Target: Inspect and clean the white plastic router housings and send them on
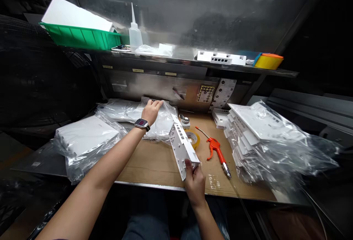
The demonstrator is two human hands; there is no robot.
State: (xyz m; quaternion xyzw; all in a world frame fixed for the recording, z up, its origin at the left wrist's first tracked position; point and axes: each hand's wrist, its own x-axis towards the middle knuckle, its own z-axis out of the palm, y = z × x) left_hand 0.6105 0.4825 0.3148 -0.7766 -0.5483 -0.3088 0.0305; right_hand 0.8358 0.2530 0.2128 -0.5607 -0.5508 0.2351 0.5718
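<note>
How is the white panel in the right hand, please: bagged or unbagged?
Unbagged: the right hand grips the white panel directly, and its square ports show uncovered.

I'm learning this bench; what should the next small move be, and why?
Probably draw the white panel back with the right hand: that hand grips its near end, while its far end sits close to the plastic bag by the left hand.

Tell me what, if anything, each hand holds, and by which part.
The right hand holds a white panel by its near end. The left hand is at a clear bag; whether it grips it can't be told.
</note>
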